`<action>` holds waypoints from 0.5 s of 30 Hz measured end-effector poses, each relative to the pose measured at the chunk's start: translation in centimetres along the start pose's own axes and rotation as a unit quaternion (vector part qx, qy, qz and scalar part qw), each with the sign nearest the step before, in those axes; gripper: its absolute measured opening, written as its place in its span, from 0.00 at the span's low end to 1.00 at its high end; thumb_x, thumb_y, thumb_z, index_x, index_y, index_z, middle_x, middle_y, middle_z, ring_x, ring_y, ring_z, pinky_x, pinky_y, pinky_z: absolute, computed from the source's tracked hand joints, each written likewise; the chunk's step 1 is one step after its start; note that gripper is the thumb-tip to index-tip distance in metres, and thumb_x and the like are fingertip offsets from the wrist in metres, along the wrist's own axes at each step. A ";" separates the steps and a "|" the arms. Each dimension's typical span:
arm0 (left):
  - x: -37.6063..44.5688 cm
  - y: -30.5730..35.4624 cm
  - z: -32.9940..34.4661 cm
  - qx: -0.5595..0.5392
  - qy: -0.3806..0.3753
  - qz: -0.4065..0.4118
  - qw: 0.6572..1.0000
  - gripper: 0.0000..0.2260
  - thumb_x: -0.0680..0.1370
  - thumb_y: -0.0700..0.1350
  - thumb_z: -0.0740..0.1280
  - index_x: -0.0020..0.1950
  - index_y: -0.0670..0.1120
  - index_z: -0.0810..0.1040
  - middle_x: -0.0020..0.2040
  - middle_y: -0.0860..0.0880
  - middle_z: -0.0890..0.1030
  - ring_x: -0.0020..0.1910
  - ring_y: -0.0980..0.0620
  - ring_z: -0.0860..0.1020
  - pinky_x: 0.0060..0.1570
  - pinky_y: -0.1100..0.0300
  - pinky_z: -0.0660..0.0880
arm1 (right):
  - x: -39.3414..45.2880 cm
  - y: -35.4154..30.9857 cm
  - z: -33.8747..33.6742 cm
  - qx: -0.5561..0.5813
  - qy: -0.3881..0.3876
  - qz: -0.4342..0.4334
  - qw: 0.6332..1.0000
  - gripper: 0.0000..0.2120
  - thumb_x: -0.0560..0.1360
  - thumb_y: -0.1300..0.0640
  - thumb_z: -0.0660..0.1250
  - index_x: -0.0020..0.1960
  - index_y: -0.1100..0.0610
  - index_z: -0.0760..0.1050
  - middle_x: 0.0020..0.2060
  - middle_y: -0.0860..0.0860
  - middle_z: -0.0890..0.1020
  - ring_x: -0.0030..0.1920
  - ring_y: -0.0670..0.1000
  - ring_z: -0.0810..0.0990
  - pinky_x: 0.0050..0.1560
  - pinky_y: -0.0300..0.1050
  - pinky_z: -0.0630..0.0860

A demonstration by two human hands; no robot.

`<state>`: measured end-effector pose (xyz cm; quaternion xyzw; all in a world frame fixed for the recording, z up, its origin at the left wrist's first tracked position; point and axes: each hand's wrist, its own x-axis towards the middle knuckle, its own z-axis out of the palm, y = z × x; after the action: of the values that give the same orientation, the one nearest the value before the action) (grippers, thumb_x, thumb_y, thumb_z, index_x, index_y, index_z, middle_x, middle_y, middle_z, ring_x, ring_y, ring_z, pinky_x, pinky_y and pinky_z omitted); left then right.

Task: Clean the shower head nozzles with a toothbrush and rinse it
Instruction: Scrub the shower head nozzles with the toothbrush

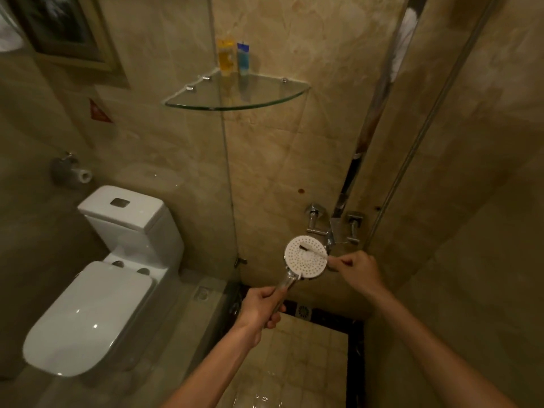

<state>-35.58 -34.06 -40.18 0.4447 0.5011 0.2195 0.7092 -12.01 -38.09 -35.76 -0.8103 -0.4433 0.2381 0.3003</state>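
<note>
The shower head (306, 256) is facing up in front of the wall taps (334, 223), its chrome handle gripped by the left hand (260, 307). The right hand (357, 267) is pinching a toothbrush (313, 251), its bristles lying on the nozzles. A toilet (97, 290) is standing to the left.

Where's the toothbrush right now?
Head view, right of centre: the toothbrush lies across the shower head face, pinched by the right hand.

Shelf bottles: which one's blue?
The right-hand bottle on the glass corner shelf, with a blue cap and blue-green contents. The bottle beside it, on the left, is yellow-orange.
</note>
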 end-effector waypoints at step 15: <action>0.0 0.3 -0.3 0.040 -0.012 -0.015 0.999 0.20 0.75 0.54 0.71 0.49 0.36 0.81 0.30 0.47 0.77 0.21 0.56 0.68 0.20 0.66 0.60 | -2.4 0.0 2.8 -0.019 -0.008 -0.033 0.999 0.18 0.78 0.49 0.67 0.31 0.54 0.79 0.19 0.44 0.75 0.18 0.43 0.66 0.22 0.32 0.60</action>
<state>-35.83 -33.76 -39.95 0.4676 0.5072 0.1831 0.7004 -14.99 -39.34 -37.39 -0.7989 -0.4769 0.2257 0.2888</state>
